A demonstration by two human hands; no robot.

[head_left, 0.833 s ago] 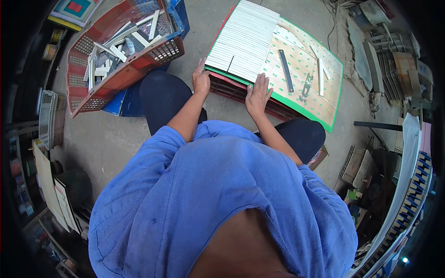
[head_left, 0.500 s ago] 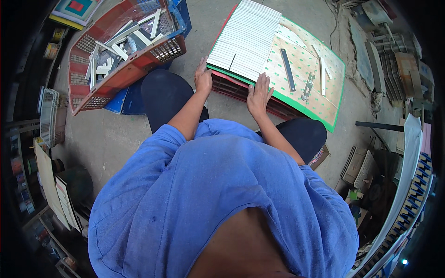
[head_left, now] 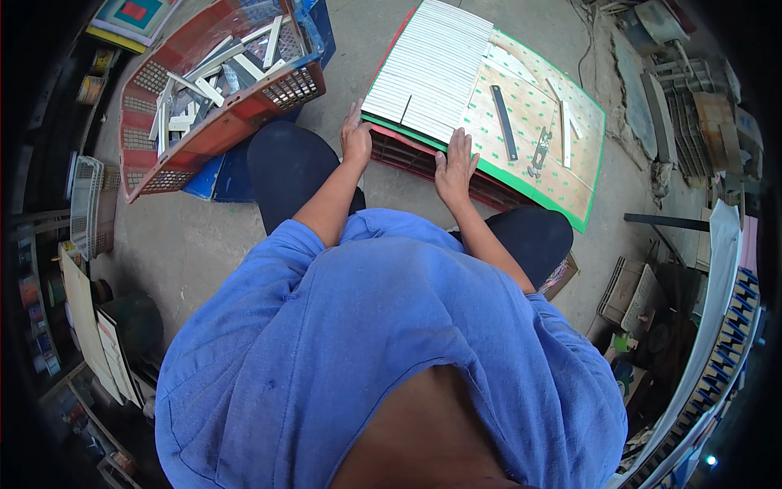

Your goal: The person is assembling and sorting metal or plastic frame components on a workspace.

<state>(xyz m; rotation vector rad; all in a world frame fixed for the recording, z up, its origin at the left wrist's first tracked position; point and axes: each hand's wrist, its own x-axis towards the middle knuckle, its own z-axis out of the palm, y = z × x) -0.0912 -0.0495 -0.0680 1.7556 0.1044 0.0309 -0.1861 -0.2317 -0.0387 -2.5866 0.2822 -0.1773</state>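
Observation:
My left hand (head_left: 356, 140) and my right hand (head_left: 454, 168) both rest flat, fingers spread, on the near edge of a block of white strips (head_left: 432, 69) laid side by side on a green-edged perforated board (head_left: 542, 175). The board lies on a red crate (head_left: 407, 159). Neither hand holds anything. On the board's bare right part lie a dark flat bar (head_left: 504, 122), a small metal bracket (head_left: 539, 155) and a few loose white strips (head_left: 565, 130).
A red plastic basket (head_left: 212, 130) with several loose white strips tilts at the upper left, over a blue crate (head_left: 218, 175). Shelves and stacked boards line the left edge. Crates, boxes and scrap crowd the right side. Concrete floor lies between.
Both hands stay on the near edge of the white strips; the view has only shifted slightly.

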